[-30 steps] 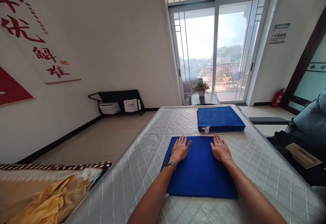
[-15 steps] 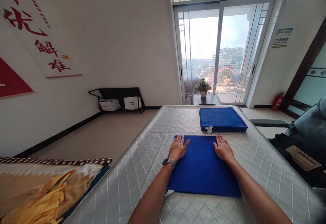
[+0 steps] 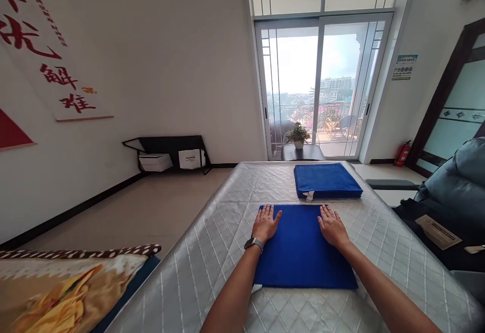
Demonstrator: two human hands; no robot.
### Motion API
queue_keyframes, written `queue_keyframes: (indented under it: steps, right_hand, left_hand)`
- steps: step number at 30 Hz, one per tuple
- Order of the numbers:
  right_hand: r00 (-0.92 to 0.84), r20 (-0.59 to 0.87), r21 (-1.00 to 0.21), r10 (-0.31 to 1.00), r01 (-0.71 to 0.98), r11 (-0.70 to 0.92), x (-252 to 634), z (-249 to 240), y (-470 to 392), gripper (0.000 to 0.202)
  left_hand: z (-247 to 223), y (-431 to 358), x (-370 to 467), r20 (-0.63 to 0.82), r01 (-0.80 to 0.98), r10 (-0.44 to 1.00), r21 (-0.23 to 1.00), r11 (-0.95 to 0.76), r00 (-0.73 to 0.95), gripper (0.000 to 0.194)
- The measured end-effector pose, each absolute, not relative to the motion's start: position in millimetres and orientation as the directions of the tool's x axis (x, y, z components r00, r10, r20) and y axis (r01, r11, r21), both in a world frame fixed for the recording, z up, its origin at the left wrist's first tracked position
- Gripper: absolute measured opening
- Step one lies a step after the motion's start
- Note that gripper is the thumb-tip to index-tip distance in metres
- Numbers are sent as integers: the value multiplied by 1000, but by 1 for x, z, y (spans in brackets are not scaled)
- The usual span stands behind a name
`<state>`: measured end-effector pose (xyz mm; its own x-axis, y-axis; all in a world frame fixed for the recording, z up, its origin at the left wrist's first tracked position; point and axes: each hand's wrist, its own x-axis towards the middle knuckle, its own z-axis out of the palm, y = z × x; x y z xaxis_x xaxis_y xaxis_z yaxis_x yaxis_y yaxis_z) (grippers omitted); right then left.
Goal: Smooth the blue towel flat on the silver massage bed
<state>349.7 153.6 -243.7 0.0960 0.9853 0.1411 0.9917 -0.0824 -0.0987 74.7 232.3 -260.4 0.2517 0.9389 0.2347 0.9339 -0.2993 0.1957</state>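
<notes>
A blue cloth (image 3: 301,252), flat and rectangular, lies on the silver quilted table cover (image 3: 212,242). Resting flat on its far left corner is my left hand (image 3: 266,224), fingers stretched out, a watch on the wrist. My right hand (image 3: 332,226) lies flat on the far right corner, fingers extended and thumb apart. Neither hand grips anything. A white tag shows at the cloth's near left corner. Just beyond stands a stack of folded blue cloths (image 3: 326,179), with a white tag hanging at its front left.
To the right are a dark armchair (image 3: 460,181) and a brown card (image 3: 437,232) on black fabric. At lower left lies a patterned blanket (image 3: 125,277) with yellow cloth (image 3: 64,302) on it. A potted plant (image 3: 298,135) stands beyond the table, before glass sliding doors.
The camera view has tilted up and turned slightly right. Both hands stay flat at the same far corners of the blue cloth.
</notes>
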Motion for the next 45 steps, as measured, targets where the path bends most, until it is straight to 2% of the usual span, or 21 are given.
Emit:
queue_keyframes:
  steps: [6, 13, 20, 24, 27, 30, 34, 41, 45]
  right_hand:
    - [89, 51, -125, 995, 989, -82, 346, -257, 122, 69]
    - [111, 28, -174, 993, 979, -105, 348, -259, 118, 71]
    - [122, 30, -216, 992, 970, -113, 351, -256, 116, 70]
    - [129, 37, -222, 991, 968, -118, 352, -256, 115, 69]
    - [101, 50, -185, 994, 979, -90, 354, -258, 113, 65]
    - [52, 58, -134, 997, 990, -44, 356, -261, 111, 65]
    - [84, 69, -161, 994, 984, -72, 356, -262, 114, 65]
    - [106, 73, -184, 992, 979, -91, 355, -261, 117, 70]
    - [112, 68, -197, 991, 976, -96, 354, -263, 118, 70]
  left_hand:
    - [-263, 234, 75, 263, 933, 927, 170, -318, 268, 80]
    - [-264, 233, 79, 272, 935, 925, 158, -317, 267, 73]
    - [-250, 220, 95, 437, 916, 864, 181, -359, 252, 71]
    - [-245, 191, 151, 398, 847, 825, 182, -500, 401, 66]
    - [-251, 165, 204, 332, 711, 712, 150, -687, 618, 63]
    - [-261, 152, 236, 304, 638, 646, 138, -758, 701, 61]
    - [-267, 160, 223, 279, 718, 719, 125, -684, 636, 63]
    - [-263, 190, 123, 208, 897, 886, 73, -437, 414, 69]
    - [-268, 195, 74, 215, 940, 924, 67, -336, 315, 74]
